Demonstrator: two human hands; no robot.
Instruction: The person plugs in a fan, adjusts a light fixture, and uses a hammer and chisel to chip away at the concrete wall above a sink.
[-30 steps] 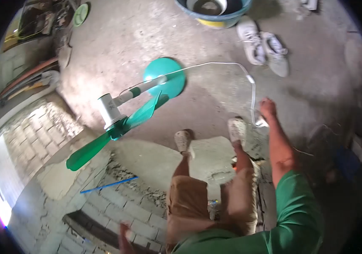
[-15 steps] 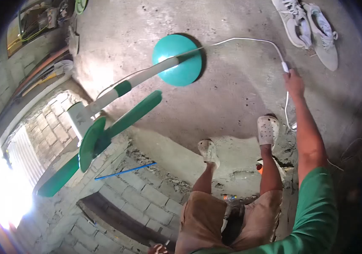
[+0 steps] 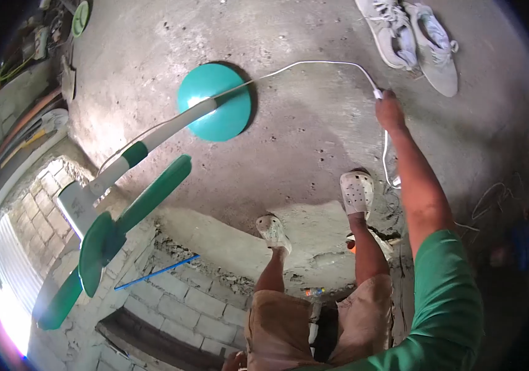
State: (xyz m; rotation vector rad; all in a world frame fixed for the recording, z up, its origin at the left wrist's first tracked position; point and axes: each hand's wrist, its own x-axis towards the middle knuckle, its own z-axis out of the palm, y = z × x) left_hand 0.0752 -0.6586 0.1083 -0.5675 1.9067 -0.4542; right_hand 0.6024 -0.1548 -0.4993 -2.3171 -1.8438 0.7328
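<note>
My right hand is closed around a white fitting on a white cord; I cannot make out whether it is a plug, socket or switch. From there the cord runs left to a stand fan, and below my hand it drops to a small white piece on the floor. The fan has a round teal base, a pale pole and green blades without a cage. Only a sliver of my left hand shows at the bottom edge, its fingers mostly cut off.
White sneakers lie on the concrete floor at top right. My feet in clogs rest at a rough concrete ledge. A blue stick lies on the block wall. Tools are stacked at far left.
The view has turned, so the fan, sneakers and my legs appear further left. My right hand keeps hold of the cord's white fitting.
</note>
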